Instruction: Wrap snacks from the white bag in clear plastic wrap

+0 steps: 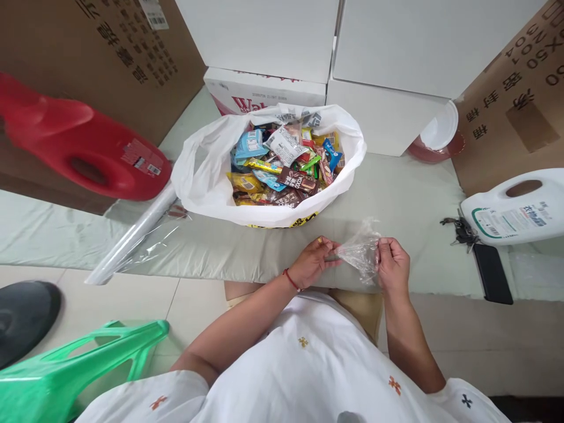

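Between my two hands stretches a crumpled piece of clear plastic film [359,252], above the front edge of the covered table. My left hand [312,261], with a red string on its wrist, pinches the film's left end. At the other end, my right hand [393,261] grips it between thumb and curled fingers. Just beyond my hands sits a white plastic bag [202,202], its mouth wide and rolled down. Inside it lie many wrapped snacks [286,147] in blue, yellow, brown and white packets.
A roll of clear film [132,235] lies left of the bag, near a red jug [110,150]. On the right are a white detergent bottle [520,205], keys [460,231] and a black phone [492,273]. Cardboard boxes [145,111] stand behind. A green stool [88,358] is at lower left.
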A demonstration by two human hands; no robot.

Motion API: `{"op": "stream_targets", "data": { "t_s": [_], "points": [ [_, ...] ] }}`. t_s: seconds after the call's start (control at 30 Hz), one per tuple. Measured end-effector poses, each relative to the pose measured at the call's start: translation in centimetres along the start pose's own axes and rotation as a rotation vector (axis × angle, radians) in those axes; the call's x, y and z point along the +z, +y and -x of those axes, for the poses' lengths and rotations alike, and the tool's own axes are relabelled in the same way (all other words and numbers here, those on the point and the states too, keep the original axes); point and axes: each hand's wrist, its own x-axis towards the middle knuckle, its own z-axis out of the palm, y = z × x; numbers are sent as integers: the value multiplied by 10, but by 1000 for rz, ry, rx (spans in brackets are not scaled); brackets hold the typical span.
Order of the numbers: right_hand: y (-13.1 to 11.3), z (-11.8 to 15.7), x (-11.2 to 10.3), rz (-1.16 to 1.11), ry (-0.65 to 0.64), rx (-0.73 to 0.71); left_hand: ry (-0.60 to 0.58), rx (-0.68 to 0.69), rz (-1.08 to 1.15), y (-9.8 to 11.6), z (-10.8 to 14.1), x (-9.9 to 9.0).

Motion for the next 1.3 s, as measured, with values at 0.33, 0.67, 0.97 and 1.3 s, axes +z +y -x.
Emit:
{"op": "stream_targets", "data": {
  "t_s": [0.33,0.67,0.97,1.3],
  "points": [
    [10,6,14,-67,-115,105,-165,-418,374,-12,-39,6],
    [23,3,4,128,-153,2,-73,-231,160,-24,-39,15],
    [26,-4,3,-68,-90,132,35,-164,209,-11,-36,17],
    [30,-1,1,69,-127,77,188,-44,202,-14,-40,27]
  ]
}}
